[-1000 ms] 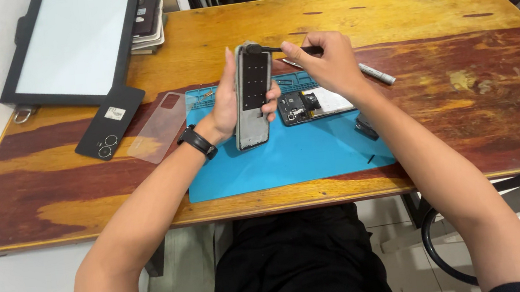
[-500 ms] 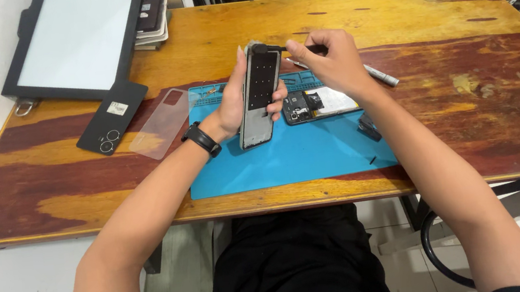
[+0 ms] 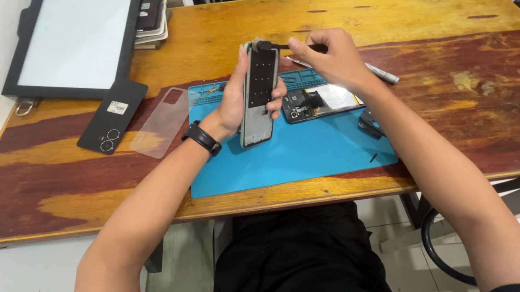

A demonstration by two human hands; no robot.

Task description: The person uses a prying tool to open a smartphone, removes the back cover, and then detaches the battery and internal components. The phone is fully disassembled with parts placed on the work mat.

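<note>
My left hand grips a long grey phone frame with a dark inner panel, held tilted above the blue work mat. My right hand pinches a thin dark tool whose tip touches the top end of the frame. An opened phone body with exposed parts and a white panel lies on the mat just right of the frame.
A black phone back cover and a clear case lie left of the mat. A large framed white panel rests at the table's far left, with books behind it. A silver pen-like tool and a small dark part lie by my right arm.
The frame has tilted slightly more upright in my left hand, and my right hand has brought the tool tip onto its top end.
</note>
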